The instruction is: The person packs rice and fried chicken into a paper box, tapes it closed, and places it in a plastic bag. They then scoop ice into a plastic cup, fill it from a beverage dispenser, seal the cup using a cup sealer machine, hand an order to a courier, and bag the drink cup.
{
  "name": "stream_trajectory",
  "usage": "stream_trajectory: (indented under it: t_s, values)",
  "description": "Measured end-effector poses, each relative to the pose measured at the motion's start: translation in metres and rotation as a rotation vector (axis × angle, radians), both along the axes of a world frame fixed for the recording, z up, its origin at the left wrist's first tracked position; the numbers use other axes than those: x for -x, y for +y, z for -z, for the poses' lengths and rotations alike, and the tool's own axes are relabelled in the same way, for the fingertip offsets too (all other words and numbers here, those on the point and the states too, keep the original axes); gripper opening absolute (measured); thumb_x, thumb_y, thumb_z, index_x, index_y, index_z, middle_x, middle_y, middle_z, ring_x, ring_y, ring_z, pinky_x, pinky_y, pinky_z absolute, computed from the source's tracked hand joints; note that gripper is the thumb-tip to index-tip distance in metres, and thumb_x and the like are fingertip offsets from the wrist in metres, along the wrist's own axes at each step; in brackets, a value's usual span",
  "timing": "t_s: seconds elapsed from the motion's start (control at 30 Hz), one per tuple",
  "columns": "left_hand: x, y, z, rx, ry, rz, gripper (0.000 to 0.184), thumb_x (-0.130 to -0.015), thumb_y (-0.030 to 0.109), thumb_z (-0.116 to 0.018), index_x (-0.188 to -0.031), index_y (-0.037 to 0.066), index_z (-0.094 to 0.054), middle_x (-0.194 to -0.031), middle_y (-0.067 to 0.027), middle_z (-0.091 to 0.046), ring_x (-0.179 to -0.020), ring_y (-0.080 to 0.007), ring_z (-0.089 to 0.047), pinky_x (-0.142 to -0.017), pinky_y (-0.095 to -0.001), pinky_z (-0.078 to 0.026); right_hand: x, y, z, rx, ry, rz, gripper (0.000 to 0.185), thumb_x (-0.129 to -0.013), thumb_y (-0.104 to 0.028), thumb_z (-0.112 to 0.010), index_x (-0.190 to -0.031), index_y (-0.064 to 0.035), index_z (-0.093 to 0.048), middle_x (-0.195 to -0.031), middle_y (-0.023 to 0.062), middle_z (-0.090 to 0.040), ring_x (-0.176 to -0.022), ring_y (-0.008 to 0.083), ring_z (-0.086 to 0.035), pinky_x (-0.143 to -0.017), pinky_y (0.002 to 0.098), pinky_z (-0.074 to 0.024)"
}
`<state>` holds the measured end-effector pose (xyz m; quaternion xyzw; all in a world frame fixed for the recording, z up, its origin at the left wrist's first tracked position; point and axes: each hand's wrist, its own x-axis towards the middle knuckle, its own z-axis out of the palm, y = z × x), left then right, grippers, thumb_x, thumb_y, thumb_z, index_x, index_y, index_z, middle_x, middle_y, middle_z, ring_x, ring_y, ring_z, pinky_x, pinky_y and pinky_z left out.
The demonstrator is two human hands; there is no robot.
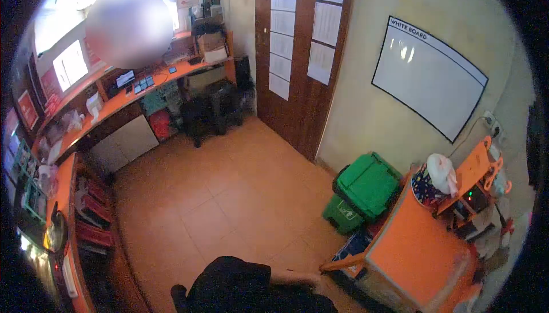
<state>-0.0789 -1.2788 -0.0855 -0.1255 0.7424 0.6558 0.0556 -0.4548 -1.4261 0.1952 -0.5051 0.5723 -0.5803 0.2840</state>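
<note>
My right arm reaches out of a black sleeve (pixel 240 273) at the bottom centre and points to the right. At its end, my right hand (pixel 309 280) is dim and blurred beside the free end of an orange-edged panel (pixel 346 262). The panel stands out from the orange-topped table (pixel 417 244), like an open door or drawer front. Whether the fingers touch or grip it I cannot make out. Dark blue printed items (pixel 351 247) show just behind the panel. My left hand is not in view.
A green lidded bin (pixel 366 190) stands against the wall beside the table. On the table are a patterned basket with a white bag (pixel 441 173) and an orange rack (pixel 472 167). Orange counters (pixel 123 98) run along the left, with black chairs (pixel 209 113) by the brown door (pixel 300 55).
</note>
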Motion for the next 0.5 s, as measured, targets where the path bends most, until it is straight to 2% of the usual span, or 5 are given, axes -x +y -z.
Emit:
stream_trajectory:
  t_s: [0.2,0.37,0.47,0.5]
  values:
    - [0.086,-0.095,-0.018,-0.051,-0.041,-0.176,0.027,-0.087,0.023,-0.055,-0.104,0.003,-0.060,-0.096,-0.0083,-0.060,-0.088,-0.0208,-0.055,-0.074,-0.0334,-0.044,0.089,-0.133,-0.063,0.144,0.097,-0.013,0.048,-0.084,-0.033,-0.060,-0.118,-0.0028,-0.046,-0.109,0.0146,-0.050,-0.098,0.0260,-0.048,-0.085,0.0382,-0.0380]
    - [0.176,-0.154,-0.020,-0.138,-0.009,-0.348,0.025,-0.086,0.023,-0.056,-0.098,0.003,-0.064,-0.088,-0.0072,-0.062,-0.079,-0.0185,-0.057,-0.066,-0.0318,-0.047,0.177,-0.245,-0.089,0.237,0.160,-0.074,0.046,-0.086,-0.033,-0.056,-0.118,-0.0027,-0.041,-0.107,0.0150,-0.045,-0.096,0.0259,-0.043,-0.082,0.0377,-0.0348]
    - [0.243,-0.194,-0.039,-0.231,0.089,-0.475,0.024,-0.086,0.023,-0.057,-0.094,0.003,-0.066,-0.082,-0.0065,-0.064,-0.074,-0.0171,-0.059,-0.062,-0.0309,-0.049,0.224,-0.301,-0.094,0.256,0.161,-0.133,0.045,-0.088,-0.033,-0.054,-0.118,-0.0026,-0.039,-0.106,0.0152,-0.042,-0.095,0.0259,-0.040,-0.081,0.0375,-0.0329]
    - [0.268,-0.205,-0.042,-0.305,0.282,-0.543,0.023,-0.084,0.021,-0.057,-0.095,0.003,-0.066,-0.082,-0.0055,-0.063,-0.072,-0.0150,-0.058,-0.059,-0.0301,-0.048,0.237,-0.314,-0.093,0.257,0.158,-0.151,0.045,-0.089,-0.033,-0.053,-0.118,-0.0025,-0.038,-0.106,0.0153,-0.041,-0.094,0.0259,-0.039,-0.080,0.0374,-0.0322]
